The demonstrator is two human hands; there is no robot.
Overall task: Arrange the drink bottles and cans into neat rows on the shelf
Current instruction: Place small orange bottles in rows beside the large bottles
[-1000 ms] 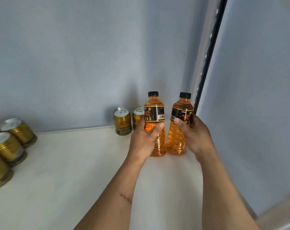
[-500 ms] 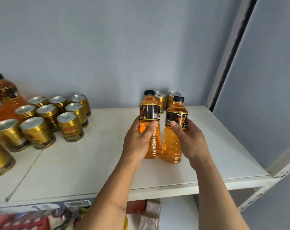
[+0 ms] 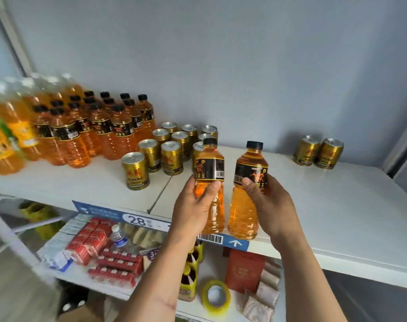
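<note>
At the far left of the shelf I see a block of orange bottles in rows, then a cluster of gold cans just right of them. My left hand has its grip wrapped around the left bottle, thumb pressed just below the label; my right hand is closed the same way on the right bottle. Both bottles are held above the shelf's near edge, close together but apart. Far right, two cans stand alone.

Both bottles stand nearly upright, long axis vertical, black caps up, the left one leaning slightly left. My worry: carrying them leftward, a base could clip the near cans and topple several, or a bottle set down too close to the edge could tip off onto the lower shelf.
</note>
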